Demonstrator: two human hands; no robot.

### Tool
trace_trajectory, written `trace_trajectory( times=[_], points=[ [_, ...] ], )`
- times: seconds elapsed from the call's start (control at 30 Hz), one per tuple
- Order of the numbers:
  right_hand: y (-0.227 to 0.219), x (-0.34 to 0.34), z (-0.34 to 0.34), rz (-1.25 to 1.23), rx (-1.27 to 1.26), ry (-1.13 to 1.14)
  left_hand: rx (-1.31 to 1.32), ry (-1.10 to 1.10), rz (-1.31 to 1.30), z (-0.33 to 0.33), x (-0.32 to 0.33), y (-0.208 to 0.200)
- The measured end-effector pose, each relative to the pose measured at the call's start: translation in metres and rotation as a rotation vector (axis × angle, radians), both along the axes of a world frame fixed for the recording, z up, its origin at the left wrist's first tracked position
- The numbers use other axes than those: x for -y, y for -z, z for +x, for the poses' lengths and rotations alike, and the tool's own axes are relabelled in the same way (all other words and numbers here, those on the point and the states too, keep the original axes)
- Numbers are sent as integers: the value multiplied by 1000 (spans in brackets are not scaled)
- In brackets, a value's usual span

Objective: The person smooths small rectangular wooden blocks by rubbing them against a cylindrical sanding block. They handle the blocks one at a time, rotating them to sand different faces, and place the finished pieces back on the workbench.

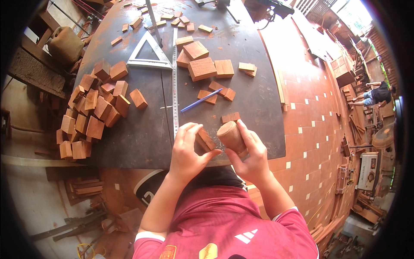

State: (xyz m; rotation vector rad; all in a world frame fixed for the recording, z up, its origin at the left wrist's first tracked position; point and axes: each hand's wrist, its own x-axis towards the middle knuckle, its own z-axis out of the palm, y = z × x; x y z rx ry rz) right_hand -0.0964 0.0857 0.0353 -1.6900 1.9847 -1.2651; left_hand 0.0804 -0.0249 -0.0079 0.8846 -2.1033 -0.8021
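Near the front edge of the dark table, my left hand (pixel 186 149) is closed on a reddish wooden block (pixel 205 140), which stands tilted against its fingers. Just to the right, my right hand (pixel 253 153) grips a rounded, light brown wooden cylinder (pixel 231 137) with its flat end up. The two pieces are held apart. A small wooden block (pixel 230 117) lies right behind the cylinder. Farther off, a blue pen (pixel 201 100) rests slantwise beside several small blocks (pixel 207 96). A measuring tape strip (pixel 175 86) runs along the table to the left of my hands.
Many wooden blocks (pixel 95 111) are heaped at the table's left. A white triangle square (pixel 150 52) lies at the far middle, beside larger blocks (pixel 202 69). Scattered offcuts (pixel 167 17) lie beyond. Another person (pixel 376 94) is in the distance at right, past the tiled floor (pixel 308 142).
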Motion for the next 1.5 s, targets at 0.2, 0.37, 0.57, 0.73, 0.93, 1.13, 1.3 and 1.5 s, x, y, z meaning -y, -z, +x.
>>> trace_trajectory(
  times=[0.2,0.37,0.57,0.73,0.93,1.13,1.3,1.5],
  points=[
    [-11,-12,5,104,-1,-11,84,96,-31,6,5,0],
    [-7,-13,3,48,-53,-7,106,45,46,2,7,-2],
    [-7,-10,5,36,-53,-6,243,-16,51,-8,8,-23],
    [9,-8,4,54,-73,-23,211,-35,20,-7,8,-12],
    [21,-10,8,167,-78,-41,227,26,15,3,7,-9],
    [33,3,16,132,-81,-5,259,41,23,3,5,-10],
    [39,36,11,120,-126,3,254,24,-11,1,4,-11],
    [15,7,14,298,-162,-21,260,14,-20,1,4,-9]
  ],
)
